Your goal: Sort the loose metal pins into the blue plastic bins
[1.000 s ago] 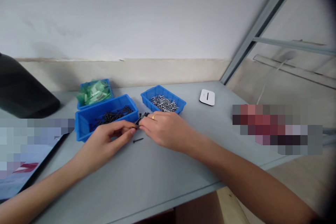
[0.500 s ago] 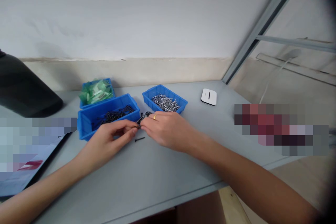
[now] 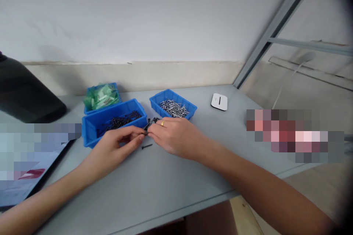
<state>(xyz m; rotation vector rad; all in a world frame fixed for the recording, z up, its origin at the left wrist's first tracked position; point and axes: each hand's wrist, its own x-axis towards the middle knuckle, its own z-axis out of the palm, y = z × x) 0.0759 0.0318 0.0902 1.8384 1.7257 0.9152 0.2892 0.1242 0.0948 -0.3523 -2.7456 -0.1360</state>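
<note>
My left hand (image 3: 118,143) pinches a small dark piece, perhaps a screw, between thumb and index finger. Against it on the right is my right hand (image 3: 172,134), a ring on one finger, its fingers closed on something mostly hidden. Behind the fingertips lies a small pile of dark and silvery screws (image 3: 150,122). One black screw (image 3: 147,146) rests on the grey table just in front of the hands. Black screws fill part of a blue bin (image 3: 87,132) beside my left hand. Silver screws or nails (image 3: 173,108) lie in another blue bin (image 3: 190,109) behind my right hand.
A third blue bin with green plastic packets (image 3: 102,96) stands at the back left. A big dark cylinder (image 3: 27,90) leans in from the left, above a blurred flat item (image 3: 33,158). A white box (image 3: 219,101) sits at the back right, near a metal frame (image 3: 264,46).
</note>
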